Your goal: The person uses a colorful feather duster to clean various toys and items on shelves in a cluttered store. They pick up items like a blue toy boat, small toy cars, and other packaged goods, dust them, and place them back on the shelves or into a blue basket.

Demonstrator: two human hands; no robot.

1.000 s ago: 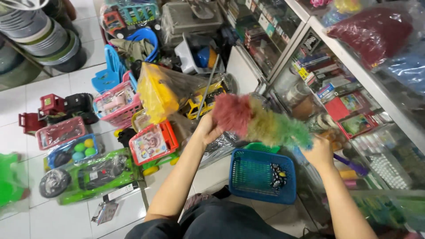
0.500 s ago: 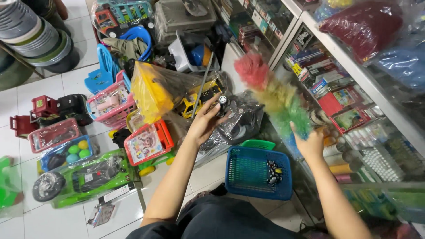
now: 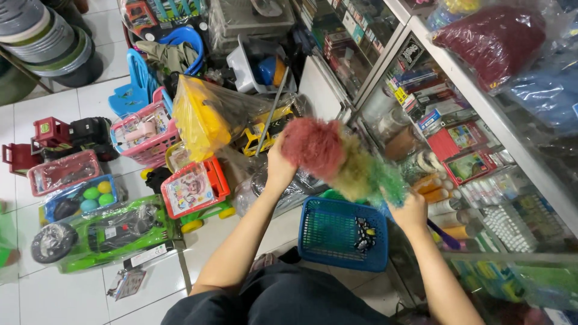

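Far to the left of the hands, a green toy car [image 3: 108,232] in clear wrapping lies on the white tiled floor [image 3: 54,295], with a boxed set of coloured balls [image 3: 81,198] just above it. Nearer the hands, a red-framed toy board [image 3: 194,188] leans beside a pink toy basket [image 3: 144,133], and a yellow plastic-wrapped toy [image 3: 201,117] stands behind them.

The left hand [image 3: 280,168] is raised with its fingers spread against the red end of a fluffy feather duster [image 3: 343,159]; it presses on the fluff rather than closing round anything. The duster runs down and to the right from that hand, red turning yellow and then green, blurred in the picture.

Below and between the two hands sits a blue plastic basket [image 3: 334,238] holding a few small dark items.

The right hand [image 3: 411,212] is closed round the duster's lower end, where a purple handle [image 3: 444,235] sticks out past the fist. Just right of this hand stands a glass display cabinet [image 3: 481,180] filled with stationery boxes and tubes.
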